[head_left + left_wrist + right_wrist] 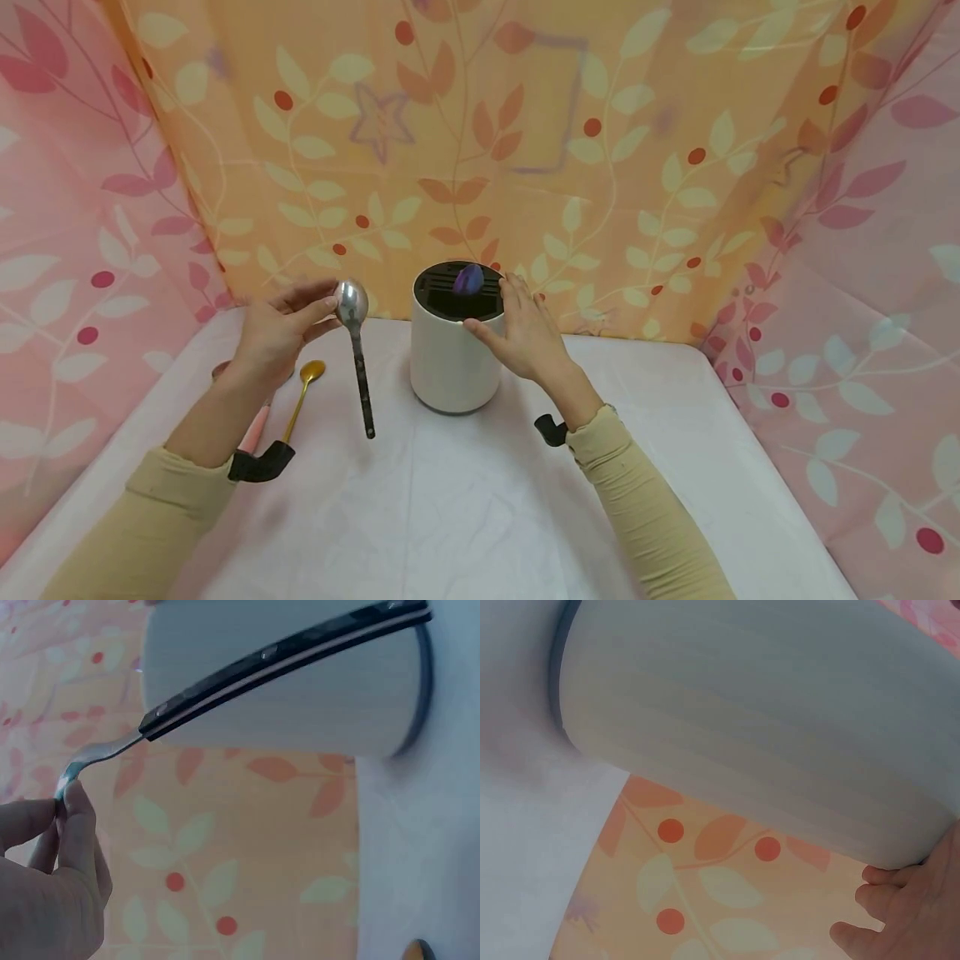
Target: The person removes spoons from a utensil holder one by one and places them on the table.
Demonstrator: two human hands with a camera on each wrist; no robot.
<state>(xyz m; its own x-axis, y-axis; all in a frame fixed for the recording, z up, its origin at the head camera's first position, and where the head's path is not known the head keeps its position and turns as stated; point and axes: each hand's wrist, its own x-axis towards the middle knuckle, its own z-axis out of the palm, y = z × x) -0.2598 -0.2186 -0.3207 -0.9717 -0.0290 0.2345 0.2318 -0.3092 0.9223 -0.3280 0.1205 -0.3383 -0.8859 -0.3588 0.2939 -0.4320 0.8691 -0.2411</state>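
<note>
My left hand (281, 329) pinches a metal spoon (352, 304) by its bowl, so the dark riveted handle (277, 664) hangs downward, left of the holder. In the middle of the table stands a white round utensil holder (453, 367) with a black slotted top. A purple-blue spoon head (468, 280) pokes up out of that top. My right hand (528, 329) rests on the holder's right rim, thumb at the front and fingers spread toward the back. In the right wrist view, fingertips (877, 892) touch the holder's upper end.
A gold spoon (312, 372) lies on the white-covered table (480, 500) at the left. Beside it is a pink-handled utensil (257, 429), partly hidden by the left arm. Patterned cloth (465, 125) walls the back and both sides. Black wrist mounts (262, 463) sit at both cuffs.
</note>
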